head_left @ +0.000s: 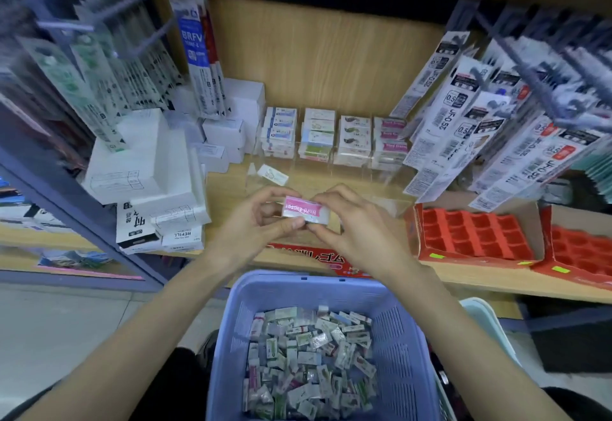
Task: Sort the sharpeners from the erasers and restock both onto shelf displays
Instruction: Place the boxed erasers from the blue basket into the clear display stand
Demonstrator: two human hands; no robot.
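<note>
A pink-sleeved eraser [305, 211] is held over the wooden shelf [463, 283] between both hands. My left hand [261, 221] pinches its left end, and my right hand [347, 221] grips its right end. Below them a lilac plastic basket [407, 354] holds several small wrapped erasers [308, 361] in mixed colours. At the back of the shelf a clear display rack [334, 168] carries stacked erasers in four columns, the rightmost column [390, 142] being pink. One loose eraser [273, 173] lies in the rack's front left compartment.
White boxes [145, 162] pile up on the shelf's left. Red compartment trays [477, 231] in cardboard sit at the right. Hanging refill packs [463, 115] crowd in from the right, others [198, 56] from the left. A pale basket [486, 324] stands beside the lilac one.
</note>
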